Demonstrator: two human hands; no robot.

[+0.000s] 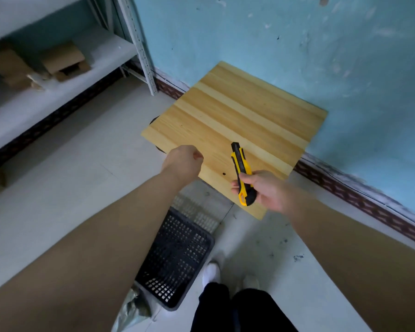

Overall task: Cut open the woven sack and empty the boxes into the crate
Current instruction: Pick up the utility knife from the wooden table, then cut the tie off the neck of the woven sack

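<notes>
My right hand [267, 189] grips a yellow and black utility knife [242, 172] over the near corner of a small wooden table [237, 121]; its tip points away from me and I see no blade out. My left hand [183, 161] is curled into a loose fist at the table's near left edge, holding nothing. A black perforated plastic crate [177, 262] stands on the floor below my arms, partly hidden by my left forearm. A crumpled grey-green piece of sack [132, 310] shows at the crate's near left corner. No boxes from the sack are in sight.
The table stands against a blue wall [297, 44]. A white metal shelf unit [58, 75] at the left holds pieces of cardboard [62, 61]. My legs and white shoes [211, 271] are on the pale floor beside the crate.
</notes>
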